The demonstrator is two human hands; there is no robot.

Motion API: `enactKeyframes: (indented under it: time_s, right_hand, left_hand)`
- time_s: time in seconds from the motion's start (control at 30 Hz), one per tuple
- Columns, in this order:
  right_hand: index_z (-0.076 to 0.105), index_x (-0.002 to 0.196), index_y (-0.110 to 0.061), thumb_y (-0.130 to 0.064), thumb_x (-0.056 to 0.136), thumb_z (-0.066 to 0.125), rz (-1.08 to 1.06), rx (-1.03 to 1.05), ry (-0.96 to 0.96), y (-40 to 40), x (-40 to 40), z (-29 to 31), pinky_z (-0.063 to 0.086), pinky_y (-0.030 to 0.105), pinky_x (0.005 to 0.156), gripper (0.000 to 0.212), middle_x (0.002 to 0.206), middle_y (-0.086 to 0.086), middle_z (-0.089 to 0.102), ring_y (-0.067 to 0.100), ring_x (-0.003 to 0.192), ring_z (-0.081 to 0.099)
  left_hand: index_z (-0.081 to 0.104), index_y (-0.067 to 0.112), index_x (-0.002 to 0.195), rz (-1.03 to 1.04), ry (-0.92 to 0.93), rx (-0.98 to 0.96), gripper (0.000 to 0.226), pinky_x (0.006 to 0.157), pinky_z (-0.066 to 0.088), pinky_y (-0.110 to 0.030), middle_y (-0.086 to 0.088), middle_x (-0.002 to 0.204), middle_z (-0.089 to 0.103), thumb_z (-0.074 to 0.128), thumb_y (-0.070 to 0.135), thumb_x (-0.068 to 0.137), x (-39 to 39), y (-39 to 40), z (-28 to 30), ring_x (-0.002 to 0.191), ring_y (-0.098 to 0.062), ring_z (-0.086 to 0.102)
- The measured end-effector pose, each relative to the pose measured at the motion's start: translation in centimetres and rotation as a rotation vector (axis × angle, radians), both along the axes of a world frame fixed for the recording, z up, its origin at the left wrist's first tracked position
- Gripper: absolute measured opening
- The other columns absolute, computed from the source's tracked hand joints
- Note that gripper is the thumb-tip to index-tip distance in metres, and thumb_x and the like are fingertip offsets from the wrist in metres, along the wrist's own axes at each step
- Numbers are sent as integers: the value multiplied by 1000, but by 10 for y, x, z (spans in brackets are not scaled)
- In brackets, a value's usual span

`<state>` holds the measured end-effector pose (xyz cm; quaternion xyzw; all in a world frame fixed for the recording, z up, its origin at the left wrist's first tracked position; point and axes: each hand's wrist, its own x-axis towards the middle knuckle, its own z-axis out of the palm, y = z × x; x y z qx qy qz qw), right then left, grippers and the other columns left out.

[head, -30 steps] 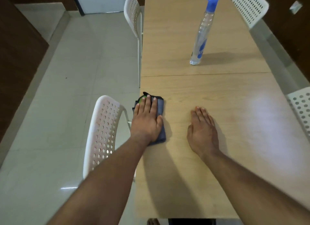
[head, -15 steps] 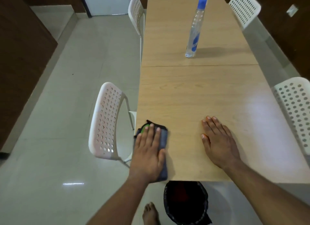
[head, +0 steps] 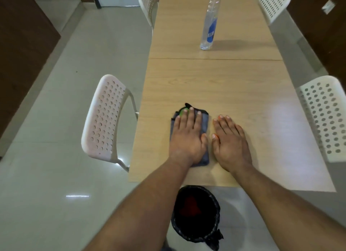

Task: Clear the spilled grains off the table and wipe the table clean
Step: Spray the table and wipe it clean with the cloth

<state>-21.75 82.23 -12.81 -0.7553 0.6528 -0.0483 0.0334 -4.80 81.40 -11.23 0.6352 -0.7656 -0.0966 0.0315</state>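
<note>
The left hand (head: 187,136) is pressing flat, fingers straight, on the grey cloth (head: 205,123). The right hand (head: 231,144) is lying open just beside it on the tabletop (head: 224,86), holding nothing.

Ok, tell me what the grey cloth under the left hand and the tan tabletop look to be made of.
Folded grey cloth: soft matte fabric, possibly microfibre; it lies limp under the left hand. Tan tabletop: probably wood-grain laminate, smooth and semi-glossy; printed-looking grain lines and a window glare show.
</note>
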Motion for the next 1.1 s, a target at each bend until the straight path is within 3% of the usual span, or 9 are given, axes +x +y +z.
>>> enactKeyframes:
  time_s: [0.13,0.27,0.37,0.57,0.77,0.97,1.1]
  right_hand:
    - [36,164,-19,-41,105,22,-2,-4,-49,2,3,4,20,43,129,65,172,0,30,17,161,18]
    - [34,164,-16,-46,105,24,-138,-12,-56,3,3,6,16,47,130,67,173,6,26,25,162,14]
    - [36,163,-14,-50,103,24,-215,2,-64,3,3,9,15,50,130,71,173,9,25,29,162,13]
    - [46,159,-20,-56,102,31,-96,-34,-19,-9,-22,7,26,49,124,69,167,4,40,26,159,26]
    - [54,153,-15,-42,102,37,-80,-110,-103,-14,-24,1,32,48,120,61,161,8,49,27,155,35]
    - [76,126,-7,-11,91,53,-294,-354,-585,-9,-41,-6,48,40,115,42,136,11,71,25,133,63]
    - [76,125,-8,-9,89,52,-238,-290,-574,1,-64,-2,46,37,116,43,136,9,71,23,134,62]
  left_hand:
    - [4,18,169,-26,11,-8,76,132,3,-48,-9,177,-2,26,51,105,14,55,-5,163,-25,-6]
    - [0,18,169,25,-31,11,77,131,2,-48,-8,177,-6,23,53,105,47,52,-8,163,-23,-8]
    - [3,16,169,106,-51,-6,77,132,1,-48,-11,177,-1,21,52,103,57,11,-5,163,-26,-2]
    - [9,15,169,143,-59,13,80,131,2,-48,-13,176,7,16,53,99,58,-115,1,163,-29,4]
    - [8,19,169,-23,-85,29,74,131,1,-47,-8,177,5,26,51,105,-21,-183,12,163,-28,3]
    - [15,19,169,-247,-39,8,77,131,7,-48,-9,176,14,25,50,99,-65,-101,9,162,-27,10]
    - [9,20,169,-218,-14,20,75,131,5,-47,-6,177,5,25,52,103,-44,-16,4,163,-24,2]
